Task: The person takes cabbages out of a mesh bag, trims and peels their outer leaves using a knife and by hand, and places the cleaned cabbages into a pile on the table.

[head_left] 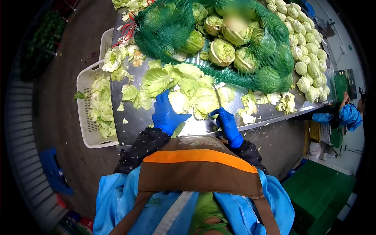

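1. One metal tabletop (pixel 135 123) carries the work, with loose leaves (pixel 156 80) strewn toward its left edge
2. Green net sack (pixel 164 35), cabbages inside, slumps along the tabletop's far side
3. Left gloved hand (pixel 168 113) spreads wide beside the cabbage heads (pixel 205 102) near the near edge; whether it touches them cannot be told
4. Right gloved hand (pixel 228 124) closes round a slim knife (pixel 218 96); the worker seems to be trimming outer leaves, and the next cut calls for a steadied head
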A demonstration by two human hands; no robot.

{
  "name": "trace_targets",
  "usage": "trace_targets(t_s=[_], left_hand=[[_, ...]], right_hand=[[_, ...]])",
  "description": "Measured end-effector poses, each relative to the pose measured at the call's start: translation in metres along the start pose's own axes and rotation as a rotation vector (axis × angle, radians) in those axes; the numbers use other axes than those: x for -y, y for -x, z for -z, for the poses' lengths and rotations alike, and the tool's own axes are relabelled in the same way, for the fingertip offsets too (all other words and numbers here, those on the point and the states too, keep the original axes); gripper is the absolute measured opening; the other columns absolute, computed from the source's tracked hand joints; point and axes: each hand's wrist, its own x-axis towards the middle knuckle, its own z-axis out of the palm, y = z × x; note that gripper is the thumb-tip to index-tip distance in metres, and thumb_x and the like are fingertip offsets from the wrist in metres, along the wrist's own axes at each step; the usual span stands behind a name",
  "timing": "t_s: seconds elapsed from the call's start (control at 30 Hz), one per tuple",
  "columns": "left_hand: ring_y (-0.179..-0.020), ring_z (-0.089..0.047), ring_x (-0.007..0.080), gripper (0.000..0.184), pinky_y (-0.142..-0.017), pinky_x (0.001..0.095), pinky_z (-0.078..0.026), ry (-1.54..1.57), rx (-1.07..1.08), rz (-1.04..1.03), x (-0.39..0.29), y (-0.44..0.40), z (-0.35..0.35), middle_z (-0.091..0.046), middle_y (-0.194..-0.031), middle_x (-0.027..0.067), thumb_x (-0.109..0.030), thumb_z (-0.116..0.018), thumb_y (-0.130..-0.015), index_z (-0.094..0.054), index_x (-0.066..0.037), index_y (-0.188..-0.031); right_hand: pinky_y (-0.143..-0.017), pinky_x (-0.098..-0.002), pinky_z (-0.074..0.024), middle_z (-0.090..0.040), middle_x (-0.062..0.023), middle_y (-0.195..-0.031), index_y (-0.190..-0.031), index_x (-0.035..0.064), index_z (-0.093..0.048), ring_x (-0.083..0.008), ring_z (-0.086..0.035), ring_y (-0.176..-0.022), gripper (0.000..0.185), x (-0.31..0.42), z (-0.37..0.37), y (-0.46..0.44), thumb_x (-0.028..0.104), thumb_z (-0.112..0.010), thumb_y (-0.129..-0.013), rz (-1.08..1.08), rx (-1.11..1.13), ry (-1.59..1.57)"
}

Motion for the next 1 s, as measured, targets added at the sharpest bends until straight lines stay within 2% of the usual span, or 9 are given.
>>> trace_targets(t_s=[0.17,0.3,0.33,0.37,0.43,0.67,0.83,0.9,1.0], left_hand=[[-0.121,-0.038,0.0397,0.114,-0.093,0.0446,-0.044,-0.072,0.092,-0.014,-0.001,-0.001,-0.002,-0.030,-0.137,0.0214,-0.036,-0.087,-0.052,-0.022,-0.009,-0.142],[-0.122,-0.038,0.0397,0.109,-0.094,0.0449,-0.043,-0.070,0.123,-0.059,0.001,0.002,-0.001,-0.030,-0.138,0.0207,-0.036,-0.086,-0.053,-0.025,-0.010,-0.140],[-0.122,-0.039,0.0375,0.105,-0.094,0.0439,-0.043,-0.048,0.112,-0.073,0.003,0.003,0.000,-0.033,-0.135,0.0191,-0.036,-0.085,-0.054,-0.029,-0.009,-0.138],[-0.121,-0.039,0.0367,0.104,-0.095,0.0433,-0.043,-0.015,0.109,-0.055,0.007,0.004,0.002,-0.034,-0.134,0.0186,-0.036,-0.086,-0.054,-0.029,-0.008,-0.137],[-0.120,-0.041,0.0352,0.102,-0.095,0.0423,-0.042,0.049,0.106,-0.031,0.014,0.004,0.008,-0.036,-0.130,0.0177,-0.035,-0.086,-0.054,-0.031,-0.006,-0.136],[-0.111,-0.050,0.0255,0.097,-0.095,0.0365,-0.045,0.518,-0.108,-0.199,0.060,0.017,0.001,-0.047,-0.119,0.0153,-0.020,-0.091,-0.054,-0.033,0.000,-0.130],[-0.118,-0.047,0.0234,0.092,-0.099,0.0354,-0.042,0.918,0.024,-0.011,0.056,0.023,0.034,-0.045,-0.126,0.0159,-0.012,-0.085,-0.063,-0.028,0.000,-0.134],[-0.125,-0.044,0.0299,0.066,-0.105,0.0426,-0.037,1.549,0.203,0.230,0.045,0.025,0.042,-0.043,-0.134,0.0164,-0.014,-0.066,-0.083,-0.030,0.001,-0.136],[-0.128,-0.041,0.0350,0.057,-0.110,0.0489,-0.031,1.959,0.391,0.416,0.060,0.022,0.041,-0.044,-0.136,0.0204,-0.021,-0.056,-0.089,-0.034,0.001,-0.137]], right_hand=[[-0.063,-0.0320,-0.0503,-0.062,-0.0112,-0.070,-0.134,0.0149,-0.048,-0.0234,-0.064,-0.065,0.070,0.040,-0.052,-0.014,0.041,-0.075,-0.074,0.190,0.004,0.628],[-0.061,-0.0356,-0.0509,-0.065,-0.0162,-0.071,-0.097,0.0061,-0.067,-0.0299,-0.065,-0.066,0.031,0.021,-0.051,-0.055,0.027,-0.071,-0.074,0.303,-0.038,0.473],[-0.059,-0.0279,-0.0493,-0.065,-0.0113,-0.068,-0.081,0.0035,-0.069,-0.0162,-0.062,-0.060,0.016,0.021,-0.047,-0.056,0.018,-0.069,-0.075,0.297,-0.138,0.560],[-0.058,-0.0282,-0.0488,-0.064,-0.0113,-0.065,-0.080,0.0032,-0.068,-0.0146,-0.060,-0.057,0.014,0.021,-0.043,-0.055,0.016,-0.069,-0.074,0.310,-0.186,0.632],[-0.059,-0.0359,-0.0505,-0.064,-0.0176,-0.071,-0.079,0.0033,-0.065,-0.0322,-0.063,-0.063,0.017,0.018,-0.038,-0.058,0.019,-0.066,-0.074,0.249,-0.224,0.593],[-0.055,-0.0426,-0.0439,-0.054,-0.0133,-0.063,-0.065,0.0071,-0.059,-0.0338,-0.055,-0.060,0.016,-0.037,-0.009,-0.083,0.019,-0.064,-0.075,0.498,-0.296,0.781],[-0.060,-0.0383,-0.0502,-0.065,-0.0157,-0.071,-0.084,0.0061,-0.067,-0.0318,-0.064,-0.064,0.024,0.002,0.010,-0.087,0.029,-0.069,-0.075,0.291,-0.419,0.769],[-0.062,-0.0344,-0.0503,-0.066,-0.0133,-0.075,-0.100,0.0043,-0.066,-0.0267,-0.064,-0.065,0.042,0.036,0.006,-0.080,0.036,-0.073,-0.074,0.298,-0.422,0.786],[-0.073,-0.0273,-0.0488,-0.067,-0.0096,-0.100,-0.116,-0.0005,-0.060,-0.0133,-0.061,-0.085,0.050,0.086,-0.010,-0.069,0.019,-0.078,-0.074,0.483,-0.323,0.403]])
